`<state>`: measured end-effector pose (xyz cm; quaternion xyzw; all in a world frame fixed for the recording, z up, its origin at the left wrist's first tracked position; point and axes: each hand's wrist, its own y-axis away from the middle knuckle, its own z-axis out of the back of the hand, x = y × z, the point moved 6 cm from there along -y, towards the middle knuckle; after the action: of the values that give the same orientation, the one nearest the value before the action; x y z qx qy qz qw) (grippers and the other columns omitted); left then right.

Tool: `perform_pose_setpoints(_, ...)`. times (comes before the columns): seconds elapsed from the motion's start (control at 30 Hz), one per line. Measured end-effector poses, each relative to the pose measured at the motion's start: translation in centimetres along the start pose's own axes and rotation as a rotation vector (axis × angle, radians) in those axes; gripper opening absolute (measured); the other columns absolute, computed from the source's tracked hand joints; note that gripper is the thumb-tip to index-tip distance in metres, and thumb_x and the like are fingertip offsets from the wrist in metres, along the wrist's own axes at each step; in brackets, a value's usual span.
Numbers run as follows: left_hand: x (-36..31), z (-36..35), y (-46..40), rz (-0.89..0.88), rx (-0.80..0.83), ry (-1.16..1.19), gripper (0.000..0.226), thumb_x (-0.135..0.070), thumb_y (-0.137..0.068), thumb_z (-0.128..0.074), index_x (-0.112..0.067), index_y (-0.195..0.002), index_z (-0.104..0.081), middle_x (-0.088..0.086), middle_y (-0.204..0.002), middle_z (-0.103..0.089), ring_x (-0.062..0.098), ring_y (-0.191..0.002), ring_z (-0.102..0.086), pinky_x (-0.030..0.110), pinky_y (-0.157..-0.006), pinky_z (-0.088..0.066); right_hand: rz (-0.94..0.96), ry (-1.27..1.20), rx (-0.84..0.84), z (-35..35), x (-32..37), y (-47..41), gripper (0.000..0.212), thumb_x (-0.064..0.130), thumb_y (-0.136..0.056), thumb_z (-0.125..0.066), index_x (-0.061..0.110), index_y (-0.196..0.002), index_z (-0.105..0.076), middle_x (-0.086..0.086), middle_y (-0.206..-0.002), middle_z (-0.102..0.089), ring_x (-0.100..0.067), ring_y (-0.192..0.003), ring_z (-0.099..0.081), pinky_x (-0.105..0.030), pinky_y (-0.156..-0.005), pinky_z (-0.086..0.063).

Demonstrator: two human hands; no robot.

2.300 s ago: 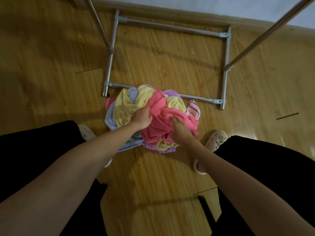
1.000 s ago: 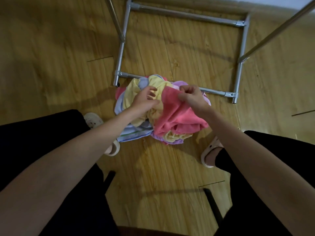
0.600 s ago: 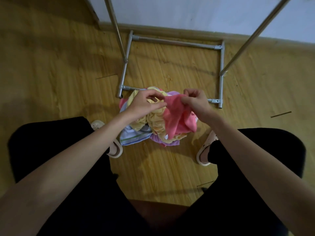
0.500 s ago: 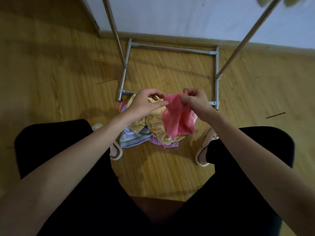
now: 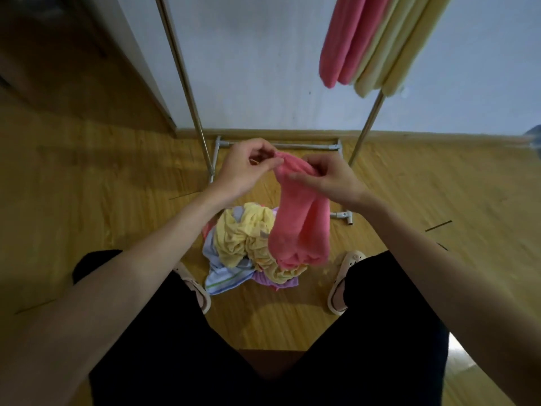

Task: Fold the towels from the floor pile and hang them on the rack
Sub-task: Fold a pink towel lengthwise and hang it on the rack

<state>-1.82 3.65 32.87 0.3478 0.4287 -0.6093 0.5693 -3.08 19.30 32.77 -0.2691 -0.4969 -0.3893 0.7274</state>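
A pink towel (image 5: 301, 221) hangs bunched in the air above the floor pile (image 5: 243, 241) of yellow, blue-striped and purple towels. My left hand (image 5: 247, 168) pinches the towel's top edge on the left, and my right hand (image 5: 328, 178) grips the same edge on the right. The metal rack (image 5: 187, 83) stands against the wall, its base frame on the floor behind the pile. A pink towel (image 5: 342, 39) and yellow towels (image 5: 392, 51) hang folded at the upper right of the rack.
My legs in black trousers and pale clogs (image 5: 342, 285) stand either side of the pile on the wooden floor. A white wall with a wooden skirting board (image 5: 439, 136) runs behind the rack. A door frame edge (image 5: 137, 68) is at the upper left.
Both hands lifted the pink towel out of the pile and up off the floor. The view tilted upward, bringing the hung towels into sight.
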Motion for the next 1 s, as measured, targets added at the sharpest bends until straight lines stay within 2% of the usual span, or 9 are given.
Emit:
perform_pose_setpoints(0.1,-2.5,0.9,0.5,0.011,0.064,0.125,0.012,-0.006,-0.09,-0.06,0.002,-0.098,-0.066,0.007,-0.082,-0.067,0.005,-0.072,-0.063,0.022,-0.067,-0.051,0.071,0.007,-0.09,1.9,2.9,0.3,0.015,0.012,-0.085,-0.07,0.007,-0.072,-0.064,0.013,-0.061,-0.052,0.002,-0.059,-0.044,-0.016,-0.056,-0.038)
perform_pose_setpoints(0.23,-3.4,0.7,2.2,0.05,0.299,0.173,0.034,0.005,-0.085,-0.062,0.005,-0.118,-0.059,0.017,-0.111,-0.066,0.017,-0.1,-0.064,0.022,-0.085,-0.051,0.121,-0.02,-0.119,3.2,6.4,1.0,0.012,0.013,-0.087,-0.068,0.001,-0.085,-0.067,0.0,-0.075,-0.063,-0.006,-0.074,-0.057,-0.022,-0.068,-0.046)
perform_pose_setpoints(0.37,-3.5,-1.1,3.9,0.117,0.496,0.11,0.037,-0.001,-0.078,-0.073,-0.004,-0.113,-0.063,0.006,-0.107,-0.069,0.012,-0.099,-0.066,0.026,-0.089,-0.052,0.148,-0.067,-0.165,3.6,9.1,1.5,0.017,0.012,-0.088,-0.067,-0.005,-0.084,-0.064,-0.002,-0.071,-0.057,-0.009,-0.069,-0.053,-0.021,-0.062,-0.044)
perform_pose_setpoints(0.5,-2.0,-2.2,4.7,0.215,0.516,0.089,0.029,-0.006,-0.08,-0.073,-0.002,-0.108,-0.067,0.007,-0.103,-0.071,0.014,-0.096,-0.068,0.023,-0.085,-0.054,0.14,-0.115,-0.201,3.5,10.1,1.7,0.026,0.014,-0.088,-0.067,-0.011,-0.082,-0.06,-0.005,-0.069,-0.052,-0.013,-0.067,-0.05,-0.023,-0.061,-0.043)
perform_pose_setpoints(0.6,0.5,-2.1,5.4,0.267,0.555,-0.052,0.026,-0.019,-0.084,-0.07,-0.008,-0.108,-0.07,0.006,-0.106,-0.072,0.016,-0.099,-0.067,0.031,-0.092,-0.052,0.139,-0.161,-0.227,3.4,10.3,1.9,0.027,0.014,-0.088,-0.067,-0.012,-0.084,-0.06,-0.01,-0.074,-0.053,-0.017,-0.071,-0.051,-0.029,-0.065,-0.043)
perform_pose_setpoints(0.7,2.5,-1.1,5.9,0.329,0.52,-0.109,0.031,-0.025,-0.089,-0.064,-0.001,-0.11,-0.068,0.02,-0.109,-0.068,0.031,-0.102,-0.064,0.043,-0.092,-0.049,0.126,-0.176,-0.229,3.3,10.2,2.2,0.018,0.01,-0.088,-0.067,-0.008,-0.087,-0.064,-0.012,-0.078,-0.06,-0.017,-0.075,-0.056,-0.029,-0.067,-0.047)
perform_pose_setpoints(0.8,2.7,1.0,5.7,0.384,0.365,-0.09,0.023,-0.02,-0.093,-0.058,-0.003,-0.106,-0.067,0.013,-0.096,-0.069,0.021,-0.083,-0.066,0.025,-0.071,-0.053,0.11,-0.179,-0.259,3.7,9.5,2.3,0.013,0.01,-0.087,-0.068,-0.003,-0.088,-0.066,-0.011,-0.08,-0.065,-0.016,-0.076,-0.061,-0.029,-0.07,-0.05)
perform_pose_setpoints(0.87,2.5,2.8,5.3,0.414,0.238,-0.093,0.02,-0.021,-0.094,-0.057,-0.003,-0.093,-0.066,0.008,-0.077,-0.063,0.016,-0.065,-0.058,0.02,-0.054,-0.044,0.094,-0.158,-0.325,4.3,8.5,2.4,0.013,0.014,-0.086,-0.069,0.001,-0.088,-0.066,-0.01,-0.08,-0.066,-0.015,-0.076,-0.061,-0.031,-0.07,-0.05)
perform_pose_setpoints(1.0,0.9,5.0,5.4,0.445,0.086,-0.006,0.018,-0.014,-0.098,-0.048,-0.01,-0.1,-0.066,0.001,-0.069,-0.059,0.012,-0.058,-0.055,0.017,-0.046,-0.041,0.079,-0.092,-0.431,3.9,6.7,2.8,0.008,0.011,-0.089,-0.064,0.003,-0.09,-0.063,-0.004,-0.079,-0.063,-0.007,-0.073,-0.058,-0.026,-0.067,-0.048)
